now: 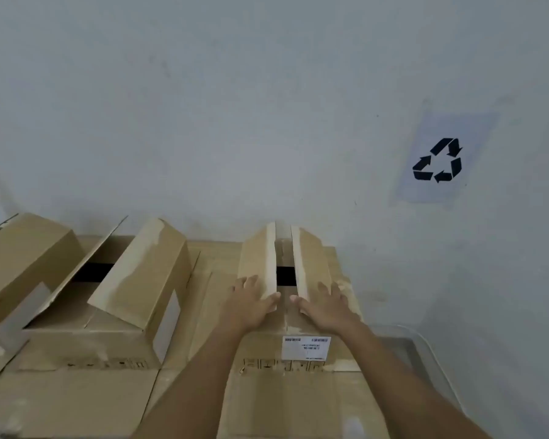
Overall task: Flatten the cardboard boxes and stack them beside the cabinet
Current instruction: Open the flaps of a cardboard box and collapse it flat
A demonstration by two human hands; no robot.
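Where the pale wall (267, 122) meets the cardboard, the right-hand box (298, 315) stands with its two top flaps raised and a dark gap between them. The left hand (254, 304) lies flat on the left flap (257, 261), fingers spread, gripping nothing; the right hand (325, 304) rests just as open on the right flap (309, 261). A white label (305, 347) sits on this box's near face. Left of this box stands another open box (108, 305). Right of it, up the wall, hangs a recycling sign (439, 160).
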